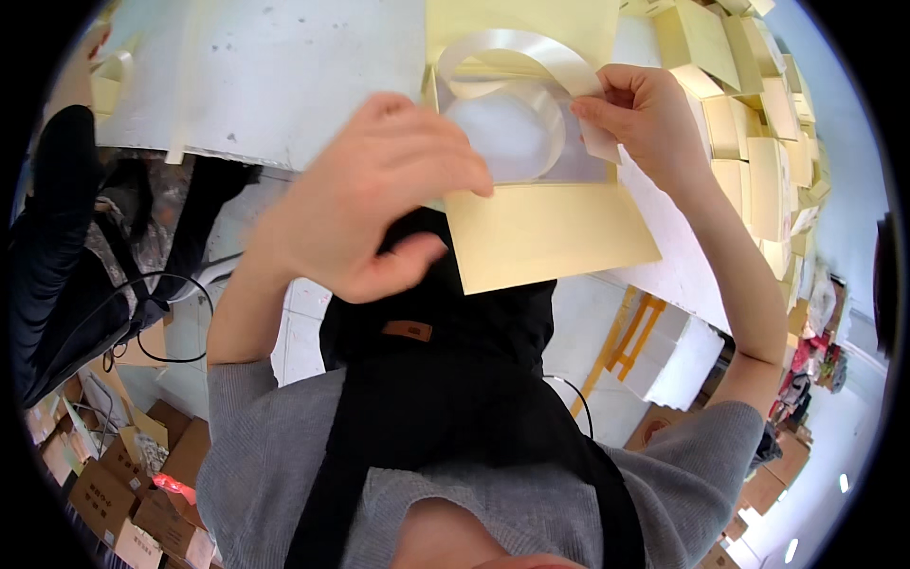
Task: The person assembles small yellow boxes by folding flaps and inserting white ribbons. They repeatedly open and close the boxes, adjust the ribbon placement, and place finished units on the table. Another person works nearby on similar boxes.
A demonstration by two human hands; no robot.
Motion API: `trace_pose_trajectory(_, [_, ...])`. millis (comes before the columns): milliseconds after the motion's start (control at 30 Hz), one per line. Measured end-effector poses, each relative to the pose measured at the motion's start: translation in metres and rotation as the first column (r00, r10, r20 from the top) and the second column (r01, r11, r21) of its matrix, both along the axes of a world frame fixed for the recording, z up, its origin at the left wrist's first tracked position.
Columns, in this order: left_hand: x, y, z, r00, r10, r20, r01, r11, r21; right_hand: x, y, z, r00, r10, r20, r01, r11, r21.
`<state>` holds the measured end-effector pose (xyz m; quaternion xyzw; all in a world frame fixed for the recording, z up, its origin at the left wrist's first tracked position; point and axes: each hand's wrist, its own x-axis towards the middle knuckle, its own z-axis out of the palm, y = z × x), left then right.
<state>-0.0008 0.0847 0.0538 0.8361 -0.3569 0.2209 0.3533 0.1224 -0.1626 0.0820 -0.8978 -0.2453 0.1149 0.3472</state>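
Observation:
A pale yellow cardboard box (555,232) lies on the white table in front of me, with one panel folded toward me and another standing at the far side. A wide, glossy cream ribbon (517,43) curls in loops over its middle. At the box's right edge my right hand (645,119) pinches the ribbon's end between thumb and fingers, and a short tail hangs below. My left hand (393,190) hovers at the box's left edge, slightly blurred, thumb and fingers apart and nothing in it.
Many pale yellow boxes (749,142) are piled along the right of the white table (284,66). Another person's arm (71,81) reaches in at far left. Brown cartons (118,493) stand on the floor at lower left, and a white box (673,356) sits below the table at right.

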Motion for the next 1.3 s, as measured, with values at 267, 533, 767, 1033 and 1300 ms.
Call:
trace_pose_trajectory(267, [-0.046, -0.077, -0.054, 0.896, 0.372, 0.244, -0.359, 0.928, -0.097, -0.022, 0.005, -0.008, 0.932, 0.208, 0.297, -0.168, 0.974, -0.155])
trace_pose_trajectory(533, [-0.050, -0.094, -0.062, 0.851, 0.449, 0.271, -0.425, 0.893, -0.146, -0.034, -0.007, 0.006, 0.994, 0.001, -0.109, -0.006, 0.999, -0.052])
trace_pose_trajectory(767, [-0.055, -0.093, -0.060, 0.871, 0.431, 0.235, -0.422, 0.902, -0.089, -0.034, -0.010, 0.001, 1.000, -0.002, -0.016, 0.000, 0.989, -0.147])
trace_pose_trajectory(1033, [-0.052, -0.092, -0.060, 0.861, 0.440, 0.256, -0.429, 0.898, -0.100, -0.037, -0.008, -0.001, 0.971, 0.148, 0.188, -0.089, 0.953, -0.289])
trace_pose_trajectory(1300, [-0.035, -0.077, -0.062, 0.820, 0.519, 0.244, -0.486, 0.854, -0.185, -0.030, -0.004, -0.004, 0.964, 0.208, 0.167, -0.134, 0.919, -0.371])
